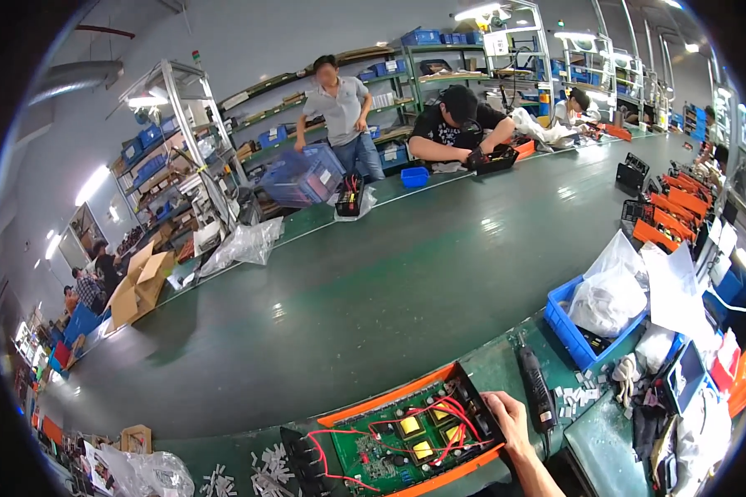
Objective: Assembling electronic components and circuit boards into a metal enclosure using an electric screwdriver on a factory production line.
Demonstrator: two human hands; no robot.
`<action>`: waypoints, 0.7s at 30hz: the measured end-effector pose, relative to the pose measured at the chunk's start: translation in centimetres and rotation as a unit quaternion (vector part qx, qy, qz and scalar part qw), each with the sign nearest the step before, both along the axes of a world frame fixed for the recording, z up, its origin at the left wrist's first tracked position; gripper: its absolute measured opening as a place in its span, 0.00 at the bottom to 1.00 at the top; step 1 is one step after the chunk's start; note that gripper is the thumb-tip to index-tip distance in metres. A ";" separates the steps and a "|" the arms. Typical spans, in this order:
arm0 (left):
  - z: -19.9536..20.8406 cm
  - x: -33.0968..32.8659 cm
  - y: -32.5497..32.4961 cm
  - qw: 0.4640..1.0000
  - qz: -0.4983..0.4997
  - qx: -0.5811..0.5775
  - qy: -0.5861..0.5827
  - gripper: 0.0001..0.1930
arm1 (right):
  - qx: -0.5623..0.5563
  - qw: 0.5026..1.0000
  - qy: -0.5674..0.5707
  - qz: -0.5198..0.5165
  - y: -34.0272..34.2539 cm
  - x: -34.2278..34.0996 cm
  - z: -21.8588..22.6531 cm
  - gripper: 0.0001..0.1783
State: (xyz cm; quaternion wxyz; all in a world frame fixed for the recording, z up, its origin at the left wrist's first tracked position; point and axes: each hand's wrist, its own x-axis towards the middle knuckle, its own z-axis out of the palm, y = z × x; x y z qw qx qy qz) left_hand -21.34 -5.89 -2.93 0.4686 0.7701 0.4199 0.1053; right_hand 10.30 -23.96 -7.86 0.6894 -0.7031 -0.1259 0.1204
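Close in front of me lies an open orange and black device casing (352, 412) with a green circuit board (373, 445) inside. Several yellow-topped transformers (410, 426) sit on the board, and red wires (450, 412) loop over it. My right hand (510, 418) grips the casing at its black right-hand end panel; part of the fingers is hidden behind it. A loose black end panel (301, 460) stands at the casing's left, joined by a red wire. Just right of my right hand lies a black electric screwdriver (537, 385). My left hand is not in view.
Small grey pieces (578, 396) lie scattered beside the screwdriver. A blue bin (570, 331) with plastic bags stands at right. Beyond stretches a green conveyor belt (373, 290), with orange casings (675, 207) at far right. Across it a seated co-worker (460, 124) handles a black casing; another person (337, 108) stands.
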 end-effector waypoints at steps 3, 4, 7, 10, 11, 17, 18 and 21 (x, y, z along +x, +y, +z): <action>-0.1 0.0 0.2 1.000 0.003 -0.030 -0.007 0.21 | 0.007 1.000 -0.003 -0.007 -0.2 0.1 -0.5 0.17; -0.1 0.2 0.3 0.999 0.010 -0.040 -0.005 0.22 | -0.001 1.000 -0.017 -0.003 -0.3 0.3 -0.6 0.17; -1.2 -0.2 0.6 0.997 0.006 -0.064 -0.039 0.23 | 0.006 1.000 -0.004 -0.006 -0.4 0.3 -1.2 0.17; -2.2 -0.6 2.7 0.987 -0.023 -0.151 0.043 0.27 | 0.003 1.000 0.008 -0.006 -0.7 0.4 -1.7 0.16; -2.1 -0.5 3.5 0.987 -0.035 -0.150 0.048 0.27 | 0.009 1.000 0.013 -0.004 -0.5 0.5 -1.7 0.17; -3.3 -1.6 4.6 0.938 0.018 -0.343 0.048 0.32 | -0.012 0.999 -0.027 -0.012 -0.2 0.3 -0.9 0.15; -4.5 -2.1 5.1 0.934 0.022 -0.357 0.026 0.30 | -0.011 1.000 -0.022 -0.015 -0.3 0.3 -0.9 0.14; -5.9 -2.6 4.2 0.960 0.005 -0.278 0.015 0.27 | -0.012 0.999 -0.035 -0.017 -0.4 1.0 -1.1 0.14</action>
